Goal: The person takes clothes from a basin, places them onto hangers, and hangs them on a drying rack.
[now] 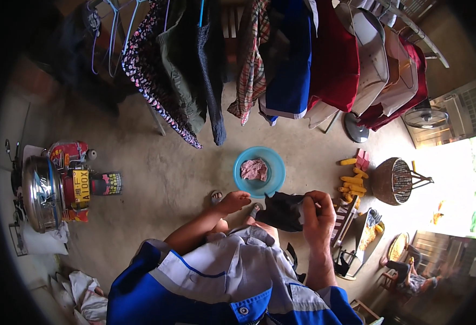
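Observation:
My right hand (318, 212) is closed on a dark piece of cloth (282, 212), which hangs out to the left from its fingers. The kind of garment is hard to make out. To the left of the cloth, my left hand (234, 202) is held out with its fingers stretched and nothing in it. Beyond both hands a light blue basin (279, 187) stands on the floor. A crumpled pink cloth (254, 170) lies inside it.
Clothes hang in a row ahead, including a blue garment (292, 70) and a red one (335, 62). Corn cobs (353, 184) and a woven basket (392, 181) are on the right, with a seated person (414, 279) farther off. A motorcycle (78, 179) stands left.

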A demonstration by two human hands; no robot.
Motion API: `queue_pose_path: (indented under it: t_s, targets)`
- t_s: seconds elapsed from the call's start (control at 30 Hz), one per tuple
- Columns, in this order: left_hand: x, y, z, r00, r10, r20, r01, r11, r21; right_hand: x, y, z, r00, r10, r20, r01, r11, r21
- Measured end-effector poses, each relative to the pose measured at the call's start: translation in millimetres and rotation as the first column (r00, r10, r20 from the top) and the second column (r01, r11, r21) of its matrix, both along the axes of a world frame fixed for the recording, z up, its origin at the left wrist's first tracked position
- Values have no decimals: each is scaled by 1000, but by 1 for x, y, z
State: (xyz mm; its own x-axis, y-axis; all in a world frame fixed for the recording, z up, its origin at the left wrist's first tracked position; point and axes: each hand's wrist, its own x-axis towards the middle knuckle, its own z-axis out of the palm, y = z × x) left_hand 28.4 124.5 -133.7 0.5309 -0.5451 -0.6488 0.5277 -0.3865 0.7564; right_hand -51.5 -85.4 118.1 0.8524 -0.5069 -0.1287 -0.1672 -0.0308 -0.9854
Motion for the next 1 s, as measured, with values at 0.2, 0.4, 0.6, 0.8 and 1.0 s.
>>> queue_pose_path:
  t_s: [0.2, 0.4, 0.6, 0.8, 1.0]
  targets:
    - [4, -21, 11, 954, 205, -220, -242, 957, -160, -2, 3, 18, 999, 29, 36, -30, 999, 12]
    - [22, -32, 66, 868, 138, -476, -319, 891, -324, -7, -1, 9, 997, -32, 71, 33, 999, -14]
    - [12, -26, 54, 954, -75, -290, -10, 960, -281, -8, -3, 0, 988, -112, 103, 102, 990, 100]
    - [4, -20, 23, 975, -222, 6, 215, 941, -261, -19, -13, -11, 995, -48, 83, 38, 992, 117]
    - [6, -40, 56, 997, 7, 81, 21, 943, -333, -22, -12, 7, 968, 252, -5, -245, 947, 205]
